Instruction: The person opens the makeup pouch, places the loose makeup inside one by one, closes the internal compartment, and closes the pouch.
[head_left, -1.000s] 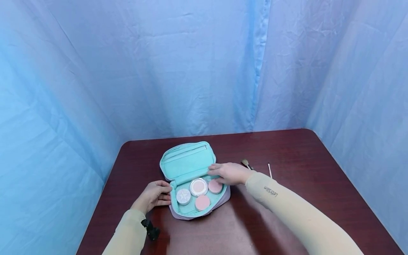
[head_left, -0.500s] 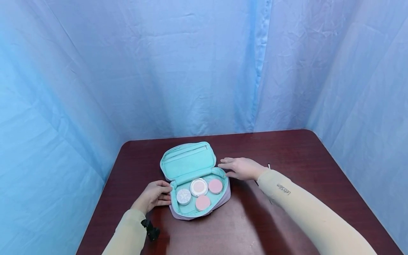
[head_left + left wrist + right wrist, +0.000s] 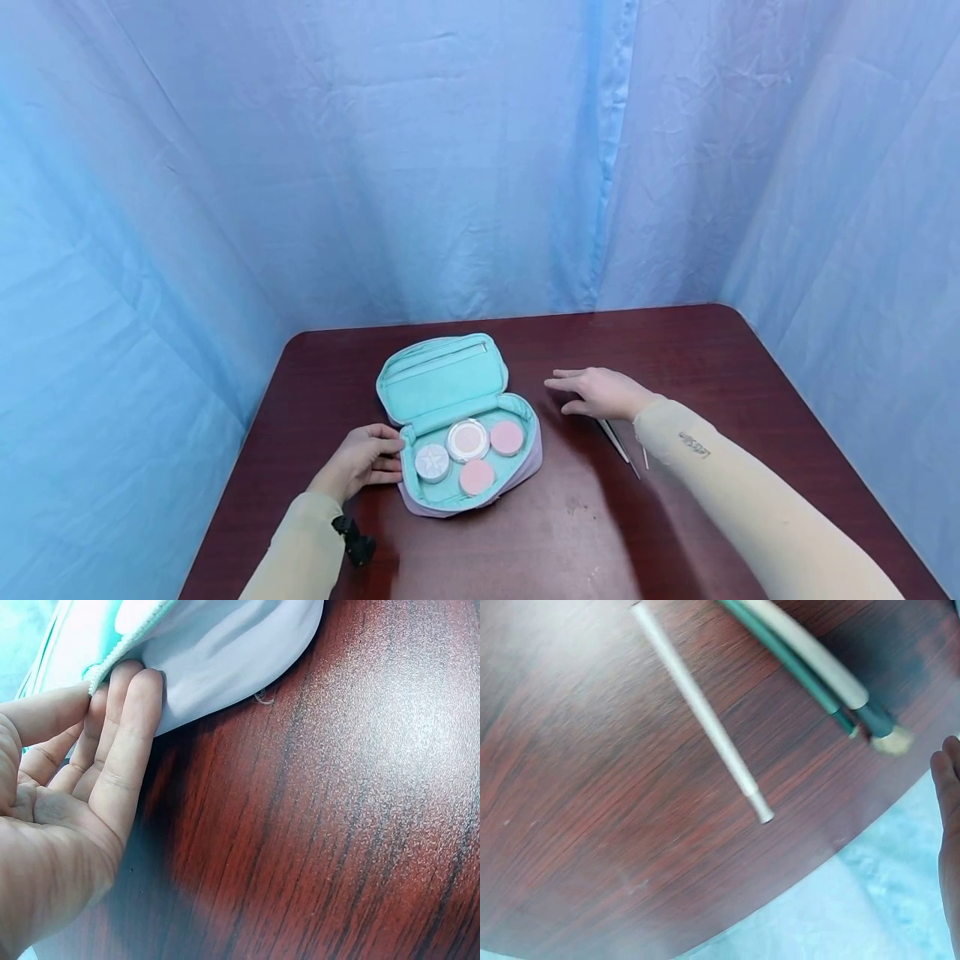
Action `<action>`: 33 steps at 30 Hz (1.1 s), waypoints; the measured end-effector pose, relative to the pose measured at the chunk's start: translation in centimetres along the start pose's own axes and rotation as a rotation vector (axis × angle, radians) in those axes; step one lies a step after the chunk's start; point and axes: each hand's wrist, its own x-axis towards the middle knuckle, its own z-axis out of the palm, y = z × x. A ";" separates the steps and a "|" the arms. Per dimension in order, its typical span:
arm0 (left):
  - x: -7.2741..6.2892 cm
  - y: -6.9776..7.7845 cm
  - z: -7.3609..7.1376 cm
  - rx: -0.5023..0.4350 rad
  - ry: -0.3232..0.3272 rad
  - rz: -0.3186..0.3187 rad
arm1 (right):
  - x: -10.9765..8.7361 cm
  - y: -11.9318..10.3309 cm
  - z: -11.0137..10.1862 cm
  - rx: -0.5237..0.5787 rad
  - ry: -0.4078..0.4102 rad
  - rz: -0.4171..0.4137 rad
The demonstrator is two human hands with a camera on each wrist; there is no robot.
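Note:
An unzipped cosmetic bag [image 3: 444,390] lies on the table, its mint lid folded back. Inside sit a white round case with a star pattern [image 3: 432,463], a silver-rimmed compact [image 3: 468,440] and two pink round compacts [image 3: 507,438]. My left hand [image 3: 362,458] pinches the bag's left rim between thumb and fingers; the left wrist view shows the bag's pale outer side [image 3: 225,664]. With fingers extended and nothing in it, my right hand [image 3: 603,392] hovers right of the bag. Below it lie a cream-handled makeup brush [image 3: 817,656] and a dark green-handled one [image 3: 787,656], partly hidden in the head view.
A thin white stick-like tool [image 3: 705,716] lies apart from the brushes. The dark red wooden table [image 3: 480,558] has rounded far corners. Blue curtains [image 3: 465,167] hang behind it and at both sides.
My right hand has left the bag's right edge and moved right, over the brushes. My left hand has stayed at the rim. The bag and compacts have not moved.

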 end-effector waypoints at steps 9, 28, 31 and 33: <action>0.0 0.1 0.1 0.001 0.010 0.003 | -2.2 1.5 -0.1 -0.015 0.027 0.061; -0.2 -0.1 0.1 0.006 0.013 0.010 | -4.0 3.3 1.0 -0.157 0.085 0.045; -0.2 -0.1 0.1 0.005 0.012 0.010 | -4.1 3.6 1.2 -0.168 0.108 0.039; -0.2 -0.1 0.1 0.003 0.011 0.010 | -4.2 3.8 1.3 -0.170 0.118 0.040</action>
